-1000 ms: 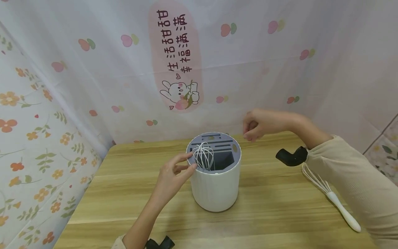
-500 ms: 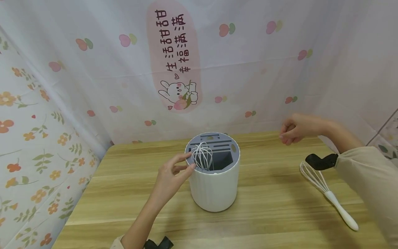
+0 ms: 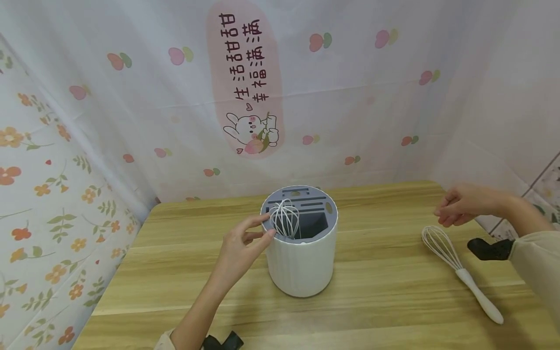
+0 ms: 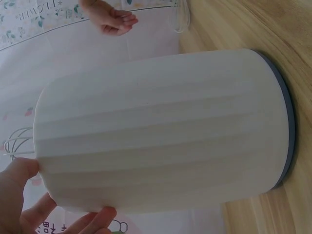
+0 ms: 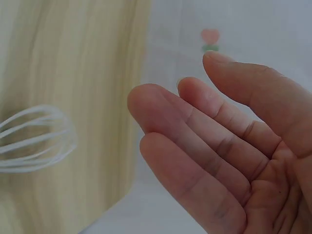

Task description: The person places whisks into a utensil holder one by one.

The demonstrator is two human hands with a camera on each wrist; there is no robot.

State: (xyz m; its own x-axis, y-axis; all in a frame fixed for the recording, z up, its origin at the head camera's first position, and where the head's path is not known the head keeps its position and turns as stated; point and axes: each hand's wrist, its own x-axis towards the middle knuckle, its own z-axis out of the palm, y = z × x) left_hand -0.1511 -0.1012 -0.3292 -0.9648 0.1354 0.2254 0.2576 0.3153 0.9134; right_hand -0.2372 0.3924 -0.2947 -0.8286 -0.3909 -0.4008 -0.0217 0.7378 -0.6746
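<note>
A white ribbed utensil holder with a grey slotted top stands upright on the table. Out of its large opening pokes the wire head of a whisk; the rest of that whisk is hidden inside. My left hand grips the holder's upper rim at the left, thumb in front and fingers behind. In the left wrist view, the fingers lie against the holder's side. My right hand is in the air, fingers loosely bent and holding nothing. Below it a second whisk with a white handle lies on the table.
The wooden table reaches back to a printed curtain. A flowered cloth hangs along the left side. Black straps are on both wrists, the right one near the second whisk.
My right hand has moved far to the right, from beside the holder to above the lying whisk, and its fingers have loosened. The left hand stays on the holder's rim.
</note>
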